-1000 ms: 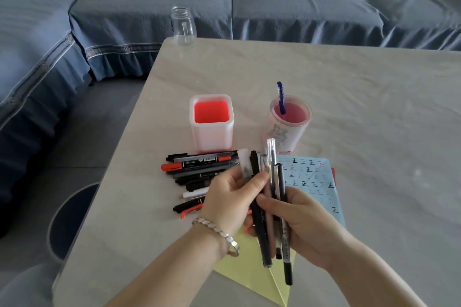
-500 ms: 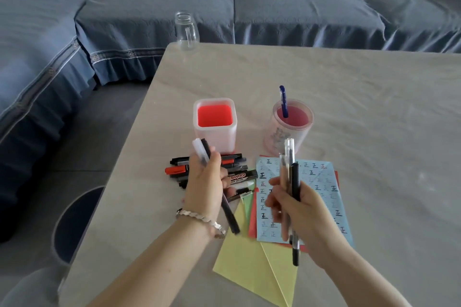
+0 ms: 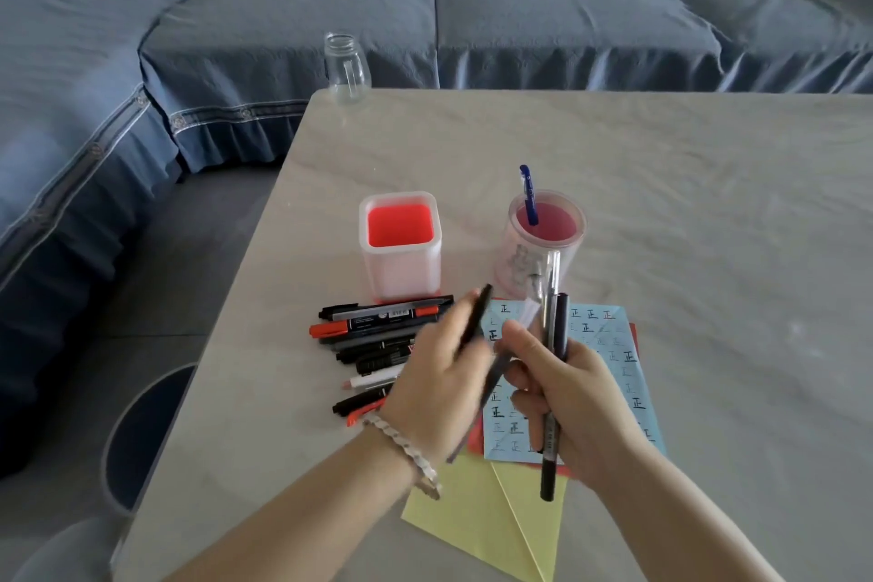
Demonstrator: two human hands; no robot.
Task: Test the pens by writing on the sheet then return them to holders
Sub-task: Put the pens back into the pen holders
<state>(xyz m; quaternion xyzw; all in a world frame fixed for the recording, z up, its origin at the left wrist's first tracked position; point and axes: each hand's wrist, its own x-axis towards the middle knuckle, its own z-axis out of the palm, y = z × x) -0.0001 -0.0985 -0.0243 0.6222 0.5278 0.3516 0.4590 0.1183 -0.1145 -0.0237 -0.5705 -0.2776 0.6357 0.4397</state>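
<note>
My left hand (image 3: 437, 385) grips one black pen (image 3: 475, 321), its tip pointing up and away, blurred by motion. My right hand (image 3: 574, 397) holds a bundle of pens (image 3: 552, 331) upright, a clear one and dark ones, over the light blue sheet (image 3: 609, 347) covered with written characters. The two hands nearly touch. A pile of markers and pens (image 3: 373, 331) lies on the table left of the sheet. Behind stand a square holder (image 3: 400, 269) with a red inside and a round clear holder (image 3: 571, 246) with one blue pen (image 3: 529, 196) in it.
Yellow paper (image 3: 477, 520) and a red sheet edge (image 3: 633, 331) lie under the blue sheet. A clear glass jar (image 3: 346, 69) stands at the table's far left corner. A blue sofa (image 3: 519, 24) runs behind and to the left; a round stool (image 3: 141, 435) sits beside the table.
My left hand, holding the single black pen, has swung right, back toward my right hand and over the blue sheet's left edge. The bundle stays in my right hand.
</note>
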